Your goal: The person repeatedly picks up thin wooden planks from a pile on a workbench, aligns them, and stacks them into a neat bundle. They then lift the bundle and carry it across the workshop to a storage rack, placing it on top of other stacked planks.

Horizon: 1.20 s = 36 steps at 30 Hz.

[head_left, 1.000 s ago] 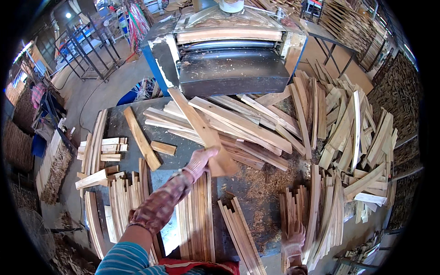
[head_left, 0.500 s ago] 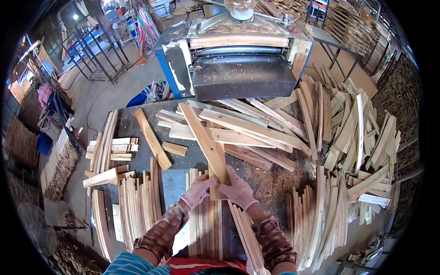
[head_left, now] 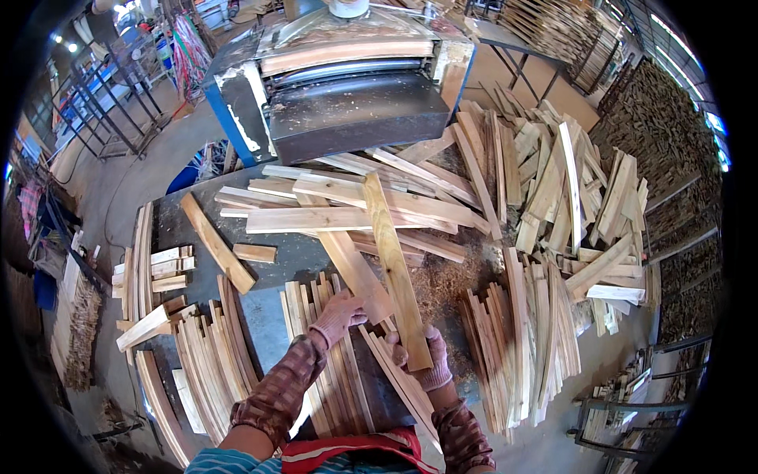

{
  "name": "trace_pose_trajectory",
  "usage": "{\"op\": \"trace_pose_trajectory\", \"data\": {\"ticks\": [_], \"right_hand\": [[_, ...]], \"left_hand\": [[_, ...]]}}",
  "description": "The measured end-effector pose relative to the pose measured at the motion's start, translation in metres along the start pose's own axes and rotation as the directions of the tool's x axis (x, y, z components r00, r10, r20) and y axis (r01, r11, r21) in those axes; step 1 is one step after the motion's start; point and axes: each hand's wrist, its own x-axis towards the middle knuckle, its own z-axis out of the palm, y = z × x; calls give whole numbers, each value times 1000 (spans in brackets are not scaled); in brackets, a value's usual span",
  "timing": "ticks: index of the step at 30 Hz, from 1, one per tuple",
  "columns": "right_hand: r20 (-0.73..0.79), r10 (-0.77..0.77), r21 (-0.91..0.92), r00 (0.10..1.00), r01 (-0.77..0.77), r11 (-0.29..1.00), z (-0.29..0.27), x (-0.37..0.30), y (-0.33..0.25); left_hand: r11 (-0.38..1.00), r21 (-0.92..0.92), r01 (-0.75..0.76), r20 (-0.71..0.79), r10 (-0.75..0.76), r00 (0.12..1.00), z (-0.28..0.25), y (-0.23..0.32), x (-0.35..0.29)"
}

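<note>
A plank [head_left: 395, 272] partly hides the right hand [head_left: 435, 365] clasping its near end; whether the left hand [head_left: 337, 311] grips another board [head_left: 351, 268] is unclear. The hands, together 0.5 seconds ago, are apart.

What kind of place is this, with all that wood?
Probably a woodworking shop. There's a big machine with a metal roller, wood shavings scattered on the table, and lots of wooden strips lying in rows and heaps.

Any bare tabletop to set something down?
Yes: dark patch between short block and middle strip stack; another between diagonal board and upper-left strips. Crowded: board heap before machine, right-hand pile, between left hand and right hand.
</note>
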Motion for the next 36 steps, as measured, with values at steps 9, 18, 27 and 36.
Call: {"op": "trace_pose_trajectory", "data": {"ticks": [9, 18, 27, 36], "right_hand": [[52, -33, 49, 998, 30, 998, -4, 16, 2], [-258, -133, -833, 957, -151, 532, 41, 12, 52], [-132, -605, -885, 785, 181, 429, -5, 7, 48], [-333, -605, -744, 723, 193, 640, 15, -24, 27]], "left_hand": [[915, 324, -238, -142, 296, 945, 44, 14, -32], [900, 386, -205, -45, 240, 970, 61, 42, -60], [978, -199, -67, 70, 83, 994, 41, -19, -79], [981, -160, 106, 239, -65, 969, 81, -39, -94]]}}
